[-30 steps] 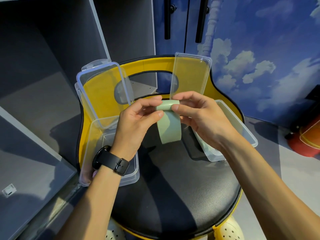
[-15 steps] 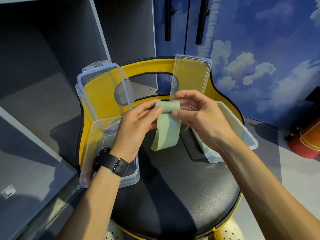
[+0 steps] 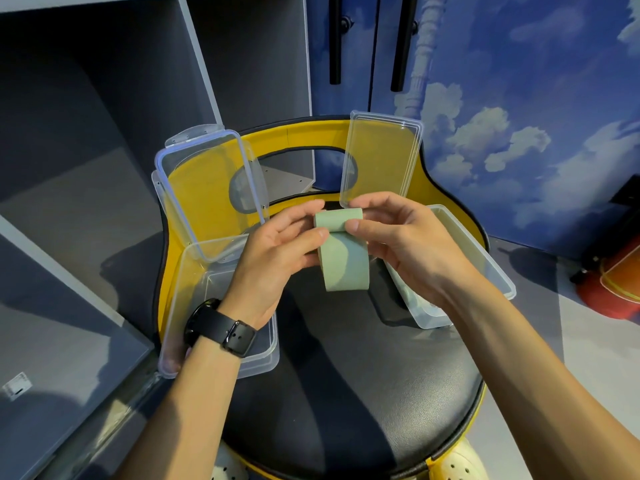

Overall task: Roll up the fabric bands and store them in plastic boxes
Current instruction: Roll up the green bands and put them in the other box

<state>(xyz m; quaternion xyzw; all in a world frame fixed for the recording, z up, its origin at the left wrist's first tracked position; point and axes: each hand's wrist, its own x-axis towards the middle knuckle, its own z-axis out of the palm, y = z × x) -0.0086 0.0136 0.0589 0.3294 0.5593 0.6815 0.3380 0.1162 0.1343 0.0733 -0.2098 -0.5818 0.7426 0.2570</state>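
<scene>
Nearest the camera, two bare forearms reach forward over a black seat (image 3: 346, 375) with a yellow rim, and a black watch (image 3: 221, 329) sits on the left wrist. Above the seat, the left hand (image 3: 277, 258) and right hand (image 3: 408, 244) meet on a pale green band (image 3: 346, 265), held clear of the cushion. Each hand's fingers are closed in a pinch on the band's rolled top, the left thumb and the right thumb pressed against the front of the roll from either side, while the unrolled tail hangs down in a flat strip between the palms. Under the left wrist lies a clear box (image 3: 194, 306) on the seat's left edge; its inside is mostly hidden by the arm. A second clear box (image 3: 485, 271) sits at the right, behind the right hand, with something pale green faintly visible through its wall. Farther back, a clear lid (image 3: 204, 188) leans upright behind the left box, and another lid (image 3: 384, 154) stands behind the hands against the yellow backrest (image 3: 298, 136). Beyond that are grey shelves (image 3: 86, 168) on the left and a wall (image 3: 519, 116) painted with clouds.
</scene>
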